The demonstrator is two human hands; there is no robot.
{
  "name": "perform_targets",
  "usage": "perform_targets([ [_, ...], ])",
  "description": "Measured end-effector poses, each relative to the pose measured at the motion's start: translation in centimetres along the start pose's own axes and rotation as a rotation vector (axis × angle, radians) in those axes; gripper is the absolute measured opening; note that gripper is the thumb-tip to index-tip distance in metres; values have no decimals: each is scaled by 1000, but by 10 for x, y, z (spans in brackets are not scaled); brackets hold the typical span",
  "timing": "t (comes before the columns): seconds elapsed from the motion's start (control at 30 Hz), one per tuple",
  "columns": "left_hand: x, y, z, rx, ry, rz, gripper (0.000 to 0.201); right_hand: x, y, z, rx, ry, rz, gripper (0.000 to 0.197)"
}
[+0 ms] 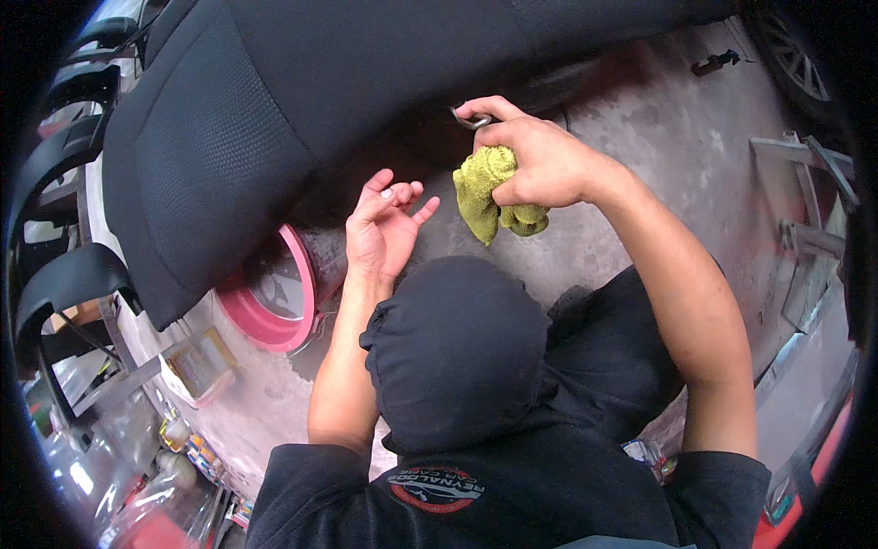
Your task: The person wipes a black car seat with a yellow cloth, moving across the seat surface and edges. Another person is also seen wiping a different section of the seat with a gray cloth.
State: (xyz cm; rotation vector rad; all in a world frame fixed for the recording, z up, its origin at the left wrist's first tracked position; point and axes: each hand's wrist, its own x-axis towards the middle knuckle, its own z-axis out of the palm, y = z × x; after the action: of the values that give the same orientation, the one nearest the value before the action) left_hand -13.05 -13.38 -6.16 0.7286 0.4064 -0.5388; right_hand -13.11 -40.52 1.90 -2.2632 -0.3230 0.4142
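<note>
A large black upholstered piece [302,82], seemingly a seat part with a textured panel, fills the upper view. My right hand [540,165] is closed round a crumpled yellow-green cloth [489,188] just below its lower edge. The index finger of that hand reaches to a small curved metal loop [473,119]. To the left, my left hand [386,229] is raised with its fingers apart and partly bent. A small white spot shows at one fingertip; I cannot tell what it is. My bent knee [462,348] in black cloth sits between my forearms.
A pink bucket [297,329] holding liquid stands left of my left forearm. Black curved panels [78,265] hang at the far left, above clutter in plastic wrap [128,494]. A wheel [796,55] and a metal stand [809,192] are at the right. A small dark object [713,64] lies on the floor.
</note>
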Motion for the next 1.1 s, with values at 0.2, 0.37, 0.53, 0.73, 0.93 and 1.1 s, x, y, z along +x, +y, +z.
perform_targets([
  [0.2, 4, 2, -7, -66, -152, 18, 24, 1, -1, 1, 38, -45, 52, 40],
  [0.37, 0, 3, 6, 227, -2, 28, 46, 2, -1, -1, 37, -41, 46, 41],
  [0.53, 2, -5, -3, 656, 232, 64, 34, 2, -10, -5, 82, -107, 128, 42],
  [0.73, 4, 30, 13, 270, 207, 189, 38, 2, -5, -9, 67, -122, 112, 40],
  [0.93, 22, 14, -18, 1366, 537, 528, 27, 4, -13, -9, 137, -126, 90, 35],
  [1.1, 2, -7, -33, 634, 341, 134, 21, 5, -25, -12, 176, -155, 186, 33],
])
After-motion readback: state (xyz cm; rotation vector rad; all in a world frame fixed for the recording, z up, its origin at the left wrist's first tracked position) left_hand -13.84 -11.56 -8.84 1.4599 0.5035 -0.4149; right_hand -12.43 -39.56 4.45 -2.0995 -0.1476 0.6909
